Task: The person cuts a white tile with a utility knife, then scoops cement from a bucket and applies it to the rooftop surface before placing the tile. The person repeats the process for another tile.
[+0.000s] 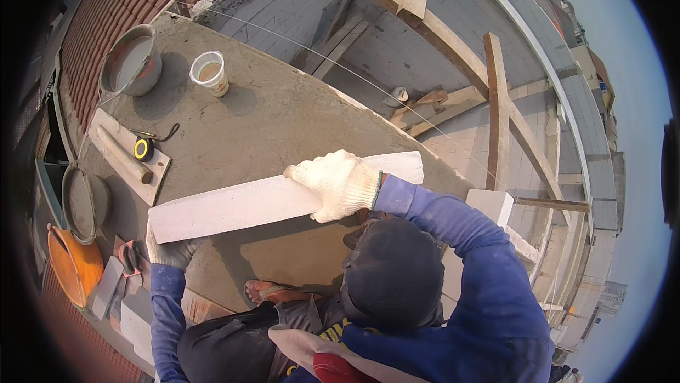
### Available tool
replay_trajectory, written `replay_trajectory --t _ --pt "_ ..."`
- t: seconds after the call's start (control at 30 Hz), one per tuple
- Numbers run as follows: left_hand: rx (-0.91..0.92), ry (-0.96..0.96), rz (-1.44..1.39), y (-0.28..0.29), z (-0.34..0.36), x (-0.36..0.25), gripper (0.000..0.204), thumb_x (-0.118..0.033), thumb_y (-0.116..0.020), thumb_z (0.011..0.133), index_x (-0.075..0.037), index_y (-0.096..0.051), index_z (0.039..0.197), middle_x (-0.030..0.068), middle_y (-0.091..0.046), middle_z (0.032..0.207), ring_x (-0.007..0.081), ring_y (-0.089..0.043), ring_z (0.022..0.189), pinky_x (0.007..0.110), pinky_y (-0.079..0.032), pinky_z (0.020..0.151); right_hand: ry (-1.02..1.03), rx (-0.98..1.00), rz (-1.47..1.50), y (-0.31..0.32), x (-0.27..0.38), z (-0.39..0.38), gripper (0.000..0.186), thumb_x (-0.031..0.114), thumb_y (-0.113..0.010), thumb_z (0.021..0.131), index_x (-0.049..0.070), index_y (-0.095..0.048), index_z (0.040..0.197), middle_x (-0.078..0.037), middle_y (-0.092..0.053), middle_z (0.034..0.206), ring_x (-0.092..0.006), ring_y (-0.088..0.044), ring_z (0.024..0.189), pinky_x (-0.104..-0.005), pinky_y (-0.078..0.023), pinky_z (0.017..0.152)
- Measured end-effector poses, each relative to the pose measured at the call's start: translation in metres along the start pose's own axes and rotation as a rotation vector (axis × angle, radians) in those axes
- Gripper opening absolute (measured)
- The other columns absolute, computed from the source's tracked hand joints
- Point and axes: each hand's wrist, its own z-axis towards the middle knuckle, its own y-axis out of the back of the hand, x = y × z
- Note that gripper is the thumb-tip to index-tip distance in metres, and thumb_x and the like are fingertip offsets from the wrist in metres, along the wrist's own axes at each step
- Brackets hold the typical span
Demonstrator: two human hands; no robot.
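A long, thin white block [202,216] lies slanted across my body. My right hand [333,185], in a cream knitted glove, is closed over its right-of-middle part. My left hand [168,248], also gloved, grips the left end from below, its fingers partly hidden behind the block. Beneath it is a grey mortar-covered slab [262,103]. A sandalled foot [265,291] shows below the block, and a dark cap [393,273] fills the lower middle.
Buckets [131,64] [83,206], a cup [208,71], tape measure [144,149], board [157,178], orange container [74,266] and trowel [131,259] sit leftward. A string runs along the slab's edge beside a drop with timber beams [496,114]. More white blocks [490,206] are at right.
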Motion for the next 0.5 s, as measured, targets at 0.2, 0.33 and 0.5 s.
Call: replay_trajectory --t 0.2,0.33,0.5 --pt "-0.167 0.133 0.233 -0.088 0.058 0.016 0.1 -0.082 -0.056 0.103 0.001 -0.049 0.16 0.0268 -0.06 0.157 0.0467 -0.066 0.139 0.062 -0.064 0.107 -0.07 -0.186 0.092 -0.047 -0.066 -0.055 0.073 0.033 -0.086 0.073 0.007 -0.064 0.138 -0.014 -0.076 0.113 -0.0353 -0.078 0.102 -0.0487 -0.066 0.083" --pt "-0.159 0.131 0.498 -0.107 0.118 0.04 0.088 -0.072 -0.063 0.106 -0.001 -0.052 0.158 0.0235 -0.064 0.151 0.0408 -0.068 0.136 0.059 -0.063 0.11 -0.196 -0.256 0.159 -0.066 -0.103 -0.098 0.07 0.035 -0.086 0.074 0.009 -0.068 0.136 -0.013 -0.078 0.116 -0.0358 -0.079 0.104 -0.0491 -0.066 0.084" --pt "-0.143 0.096 0.85 -0.19 0.179 0.1 0.082 -0.065 -0.07 0.105 -0.003 -0.056 0.155 0.0188 -0.068 0.142 0.0349 -0.073 0.127 0.055 -0.065 0.104 -0.362 -0.287 0.207 -0.076 -0.149 -0.159 0.067 0.033 -0.085 0.075 0.008 -0.067 0.136 -0.014 -0.077 0.119 -0.0349 -0.078 0.109 -0.0492 -0.065 0.09"
